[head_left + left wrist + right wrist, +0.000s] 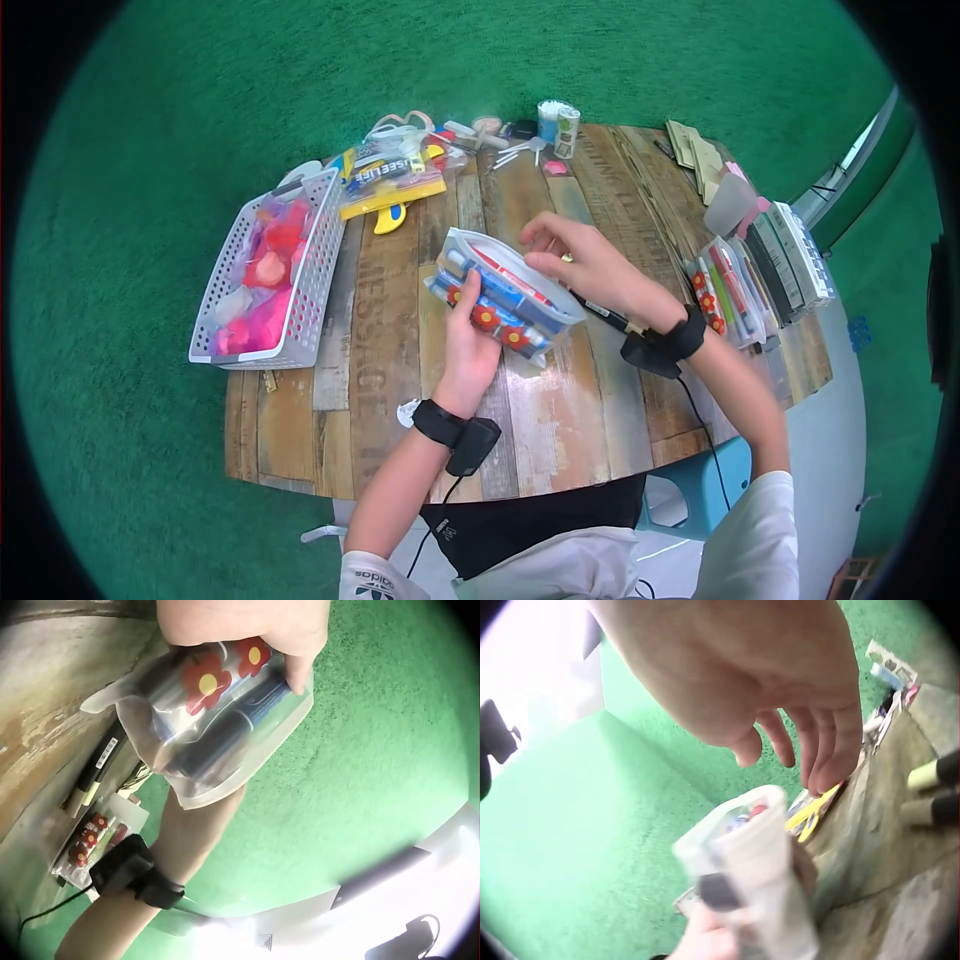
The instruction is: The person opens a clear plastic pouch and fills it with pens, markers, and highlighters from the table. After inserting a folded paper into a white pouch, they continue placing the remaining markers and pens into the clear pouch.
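My left hand [468, 352] grips a clear zip pouch [562, 306] above the table, thumb on its near face. Blue and white pens and a red one [497, 268] show inside, and red flowers with yellow centres [206, 684] show on its side. In the right wrist view the pouch's mouth [769, 796] gapes. My right hand [597, 268] hovers just beside that mouth, fingers loosely bent with nothing between them. Black markers [97, 761] lie on the table below the right hand.
At the left stands a white basket [325, 235] of pink and red packets. A yellow-edged bag [395, 195] and small items lie at the back, near a tub of cotton swabs [548, 122]. On the right are a pen tray [740, 325] and upright boxes [800, 250].
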The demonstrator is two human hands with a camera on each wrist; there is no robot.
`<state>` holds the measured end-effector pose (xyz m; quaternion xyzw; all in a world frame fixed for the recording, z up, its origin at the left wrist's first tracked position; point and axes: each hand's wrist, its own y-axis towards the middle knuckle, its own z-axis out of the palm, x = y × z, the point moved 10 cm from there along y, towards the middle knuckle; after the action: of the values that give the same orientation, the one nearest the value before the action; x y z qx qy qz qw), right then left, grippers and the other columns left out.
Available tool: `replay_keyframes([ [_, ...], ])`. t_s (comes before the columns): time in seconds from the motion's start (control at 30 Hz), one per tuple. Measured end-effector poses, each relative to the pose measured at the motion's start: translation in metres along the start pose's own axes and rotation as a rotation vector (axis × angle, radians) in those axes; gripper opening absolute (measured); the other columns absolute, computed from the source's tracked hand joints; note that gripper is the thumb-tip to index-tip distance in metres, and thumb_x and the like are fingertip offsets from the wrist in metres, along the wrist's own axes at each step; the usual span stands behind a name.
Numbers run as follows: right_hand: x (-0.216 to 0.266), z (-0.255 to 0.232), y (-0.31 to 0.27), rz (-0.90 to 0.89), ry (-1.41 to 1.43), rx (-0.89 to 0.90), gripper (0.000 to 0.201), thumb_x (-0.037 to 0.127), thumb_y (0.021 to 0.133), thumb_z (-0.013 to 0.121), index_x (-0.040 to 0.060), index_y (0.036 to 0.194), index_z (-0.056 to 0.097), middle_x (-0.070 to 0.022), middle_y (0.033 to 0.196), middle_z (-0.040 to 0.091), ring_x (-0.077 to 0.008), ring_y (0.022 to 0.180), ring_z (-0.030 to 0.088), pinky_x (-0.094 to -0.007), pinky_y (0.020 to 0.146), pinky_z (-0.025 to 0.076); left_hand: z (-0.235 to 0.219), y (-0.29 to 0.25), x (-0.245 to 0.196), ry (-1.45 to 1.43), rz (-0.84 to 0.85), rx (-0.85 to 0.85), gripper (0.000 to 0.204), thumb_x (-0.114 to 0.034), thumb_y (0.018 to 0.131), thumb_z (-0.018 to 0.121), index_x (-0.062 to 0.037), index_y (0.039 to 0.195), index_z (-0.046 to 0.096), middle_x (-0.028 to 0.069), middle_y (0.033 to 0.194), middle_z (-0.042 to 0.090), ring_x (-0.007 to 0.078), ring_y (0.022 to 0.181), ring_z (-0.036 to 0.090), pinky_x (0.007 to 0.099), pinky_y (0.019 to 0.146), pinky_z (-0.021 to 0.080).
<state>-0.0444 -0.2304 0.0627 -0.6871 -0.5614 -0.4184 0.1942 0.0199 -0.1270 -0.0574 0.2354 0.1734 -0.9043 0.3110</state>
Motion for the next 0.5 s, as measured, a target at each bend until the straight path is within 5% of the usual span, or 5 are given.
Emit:
replay_keyframes([
  [0.07,0.006,0.007,-0.005,-0.037,-0.018,0.015,0.013,0.009,0.087,0.063,0.0000,0.095,0.059,-0.0124,0.088,0.061,-0.0210,0.082,0.061,-0.0325,0.072,0.047,-0.002,0.001,0.004,-0.045,-0.036,-0.011,0.038,-0.028,0.090,0.065,-0.0073,0.120,0.055,0.0040,0.113,0.062,0.0167,0.105,0.058,0.0363,0.094,0.044],
  [0.13,0.035,0.010,-0.018,-0.349,-0.367,-0.056,0.013,0.008,0.084,0.064,0.0012,0.095,0.060,-0.0122,0.090,0.061,-0.0227,0.081,0.060,-0.0331,0.071,0.048,-0.003,0.001,0.002,-0.039,-0.026,-0.010,0.036,-0.028,0.090,0.066,-0.0073,0.117,0.056,0.0037,0.110,0.063,0.0150,0.102,0.060,0.0343,0.090,0.046],
  [0.27,0.010,0.017,-0.014,-0.053,-0.198,0.093,0.014,0.006,0.083,0.064,0.0010,0.096,0.060,-0.0126,0.091,0.061,-0.0241,0.082,0.061,-0.0335,0.074,0.048,0.000,-0.002,0.001,0.012,0.011,-0.005,0.033,-0.026,0.090,0.066,-0.0066,0.114,0.057,0.0032,0.104,0.065,0.0131,0.094,0.062,0.0311,0.083,0.049],
  [0.43,0.002,0.016,-0.020,0.088,-0.154,0.132,0.020,0.010,0.086,0.060,-0.0021,0.102,0.058,-0.0101,0.093,0.064,-0.0155,0.085,0.060,-0.0315,0.078,0.049,0.012,-0.011,-0.001,0.054,-0.005,0.042,0.036,-0.022,0.085,0.072,-0.0045,0.113,0.057,0.0051,0.101,0.065,0.0134,0.090,0.064,0.0304,0.081,0.051],
  [0.5,0.007,0.014,-0.023,0.043,-0.088,0.106,0.022,0.011,0.084,0.062,-0.0017,0.102,0.058,-0.0130,0.091,0.063,-0.0198,0.082,0.061,-0.0329,0.074,0.048,0.014,-0.012,-0.004,0.122,0.032,0.087,0.037,-0.024,0.087,0.069,-0.0046,0.115,0.056,0.0052,0.105,0.064,0.0139,0.096,0.062,0.0316,0.086,0.049],
])
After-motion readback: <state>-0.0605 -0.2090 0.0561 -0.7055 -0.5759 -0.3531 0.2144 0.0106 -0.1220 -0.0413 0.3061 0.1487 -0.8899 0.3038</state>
